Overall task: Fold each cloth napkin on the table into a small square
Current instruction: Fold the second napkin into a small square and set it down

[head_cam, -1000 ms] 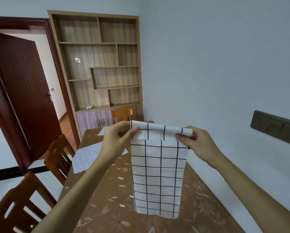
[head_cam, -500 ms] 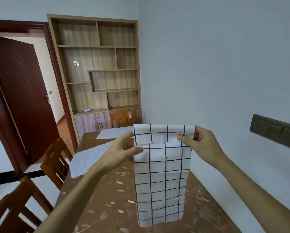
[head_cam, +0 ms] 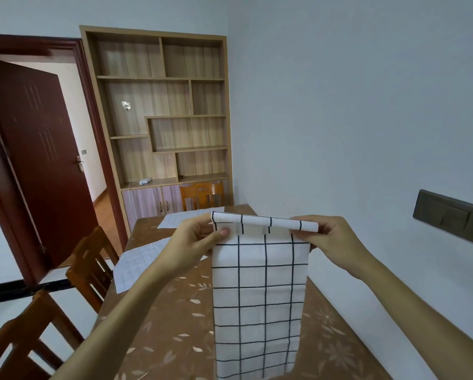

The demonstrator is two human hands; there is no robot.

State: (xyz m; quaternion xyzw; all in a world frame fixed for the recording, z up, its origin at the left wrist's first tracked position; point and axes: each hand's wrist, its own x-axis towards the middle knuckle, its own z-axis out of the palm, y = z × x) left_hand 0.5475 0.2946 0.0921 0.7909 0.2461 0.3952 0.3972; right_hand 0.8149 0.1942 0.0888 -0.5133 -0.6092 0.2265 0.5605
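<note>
Head view shows our left hand (head_cam: 195, 239) and right hand (head_cam: 331, 237) pinched shut on the checked napkin (head_cam: 258, 297), hanging above the desk (head_cam: 158, 338) at 6 o'clock, top flap now narrower, mid-fold.

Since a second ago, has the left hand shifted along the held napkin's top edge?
No. The left hand still pinches the checked napkin at its top left corner, as the right hand does opposite; the camera tilted.
</note>
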